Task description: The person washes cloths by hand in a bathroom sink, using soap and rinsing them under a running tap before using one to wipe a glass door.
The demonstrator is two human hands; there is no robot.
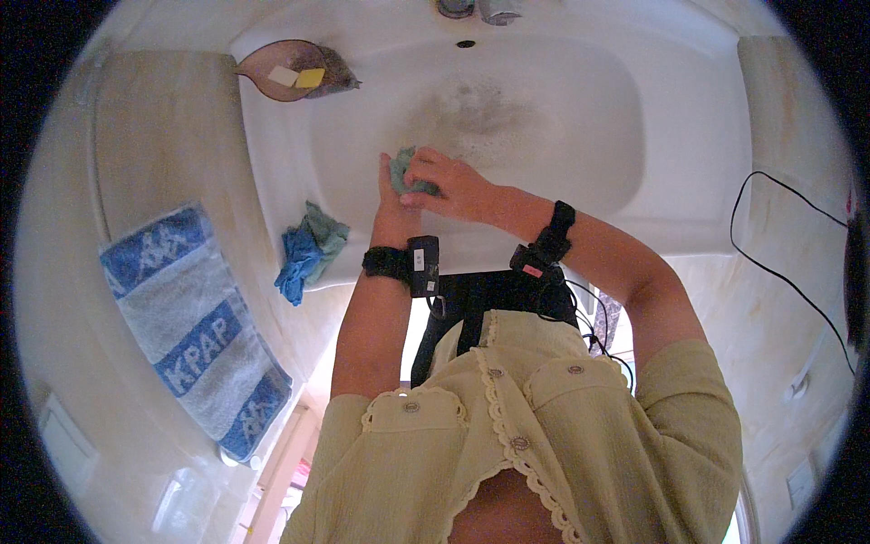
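My right hand (445,182) has its fingers curled over a bunched green cloth (402,171) above the near left part of a white washbasin (700,149). Beneath and beside the cloth is my left hand (389,190), one digit straight along its left edge; its other fingers are mostly hidden. The cloth is pressed between both hands. Greyish water with suds (476,109) lies in the bowl beyond them. On the basin's near left corner rest a crumpled blue cloth (298,258) and a grey-green cloth (329,231), touching each other.
A leaf-shaped soap dish (262,78) with a white bar (282,75) and a yellow bar (310,78) sits at the far left corner. The metal tap (499,10) is at the back. A blue-and-white towel (197,326) hangs left. A black cable (775,262) runs along the right.
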